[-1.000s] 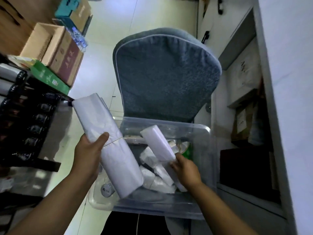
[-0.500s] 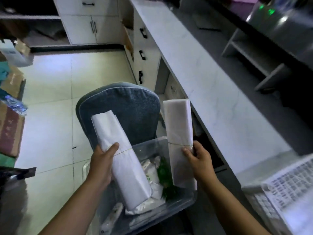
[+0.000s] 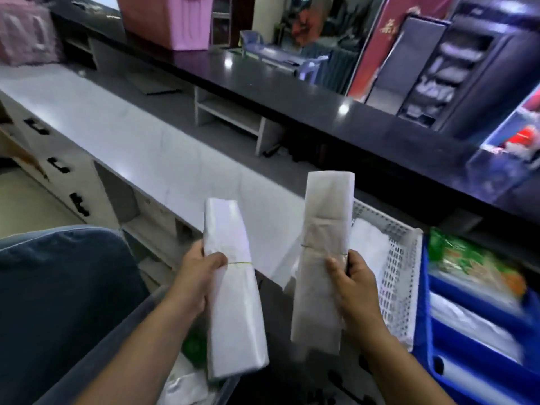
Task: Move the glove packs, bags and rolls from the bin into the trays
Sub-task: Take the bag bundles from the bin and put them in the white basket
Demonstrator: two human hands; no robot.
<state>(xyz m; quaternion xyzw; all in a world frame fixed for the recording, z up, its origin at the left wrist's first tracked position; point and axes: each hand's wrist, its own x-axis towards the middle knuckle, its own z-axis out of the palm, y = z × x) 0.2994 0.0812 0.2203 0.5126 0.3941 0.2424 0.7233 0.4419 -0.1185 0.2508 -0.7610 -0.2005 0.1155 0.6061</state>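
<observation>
Two bundles are up in the air! The left hand [image 3: 198,276] curls round a white bag bundle [image 3: 233,287] at its rubber band, thumb across the front. The right hand [image 3: 355,283] grips a second, greyer bundle [image 3: 323,249] the same way, upright. The white perforated tray [image 3: 400,276] sits at the right hand's 3 o'clock, with the blue tray [image 3: 473,317] beyond it. The clear bin [image 3: 226,388] lies at 6 o'clock under the left bundle.

White counter [image 3: 140,141] runs diagonally; a glossy black ledge [image 3: 292,92] sits behind and above it, with a pink container [image 3: 172,21] on top. White shelf unit [image 3: 230,115] at the counter's back edge. Black-handled drawers [image 3: 58,166] under the counter, grey-blue chair cushion [image 3: 58,287] in front of it.
</observation>
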